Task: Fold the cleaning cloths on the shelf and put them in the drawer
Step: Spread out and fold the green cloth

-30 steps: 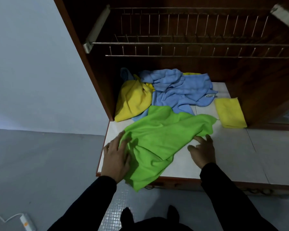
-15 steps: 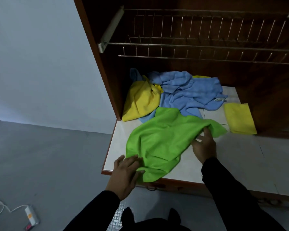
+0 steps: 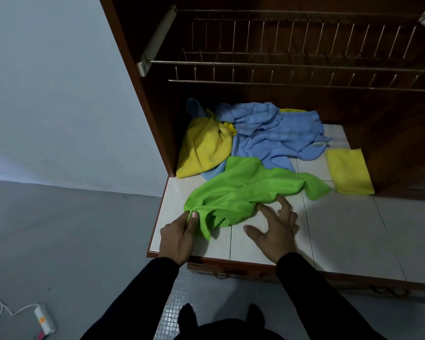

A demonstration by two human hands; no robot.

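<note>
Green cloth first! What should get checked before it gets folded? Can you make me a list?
1. Left hand grips the crumpled green microfibre cloth at its corner: ok.
2. Right hand holds cloth: not ok, fingers spread, only near its edge.
3. Cloth lying flat: not ok, bunched.
4. Bare white tiled shelf beside it for folding: ok.
5. Folded yellow cloth clear of it: ok.
6. Drawer open: cannot tell.

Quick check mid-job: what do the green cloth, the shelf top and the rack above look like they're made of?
Green cloth: soft matte fabric, probably microfibre; it drapes and creases where the left hand pinches it.
Shelf top: glossy pale tile by its grout lines and sheen, edged in reddish wood or laminate.
Rack: thin metal wire, dull silver.
</note>
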